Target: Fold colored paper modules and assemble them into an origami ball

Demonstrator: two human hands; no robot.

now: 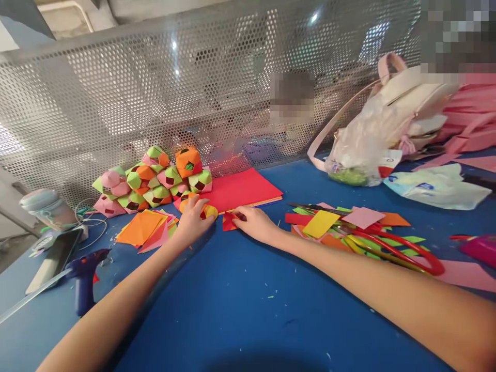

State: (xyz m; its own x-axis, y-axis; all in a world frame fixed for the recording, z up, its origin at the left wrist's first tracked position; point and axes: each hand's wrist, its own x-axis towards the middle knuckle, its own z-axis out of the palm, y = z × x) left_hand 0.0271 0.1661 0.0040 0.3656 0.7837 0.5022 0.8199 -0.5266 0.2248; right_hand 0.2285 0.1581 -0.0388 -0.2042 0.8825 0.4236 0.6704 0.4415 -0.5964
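Hands, two, both mine. Left hand (pixel 192 221), one: fingers bent and partly spread over a yellow-and-orange ball (pixel 210 212), at the near right foot of the pile; I cannot tell whether my grip is closed on it or only rests there. Right hand (pixel 253 223), one: thumb and fingers drawn together in a pinch on the edge of one red piece (pixel 228 222), low over the table (pixel 248 310), just right of my left hand.

Paper balls (pixel 155 178), at least ten besides, pink, green and orange, heaped behind my left hand; overlap hides the exact count. Red stack (pixel 244 190), one, flat, behind my hands; its sheets cannot be counted.

Left side: orange sheets (pixel 140 228), one fanned pile, overlapping pink sheets (pixel 158 238); glue gun (pixel 86 281), one, blue, with one clear stick (pixel 36 294); phone (pixel 60 258), one; cup (pixel 50 207), one, lidded.

Right side: scissors (pixel 430 261), one red handle plain to see, lying across scraps (pixel 321 223) in yellow, pink, orange, red and green, too jumbled to number. Beyond: plastic bag (pixel 358 147), one, leaning on the backpack (pixel 414 95), one, cream; white pack (pixel 437 186), one, in front.

Rear: mesh screen (pixel 147 98), one, behind everything listed.
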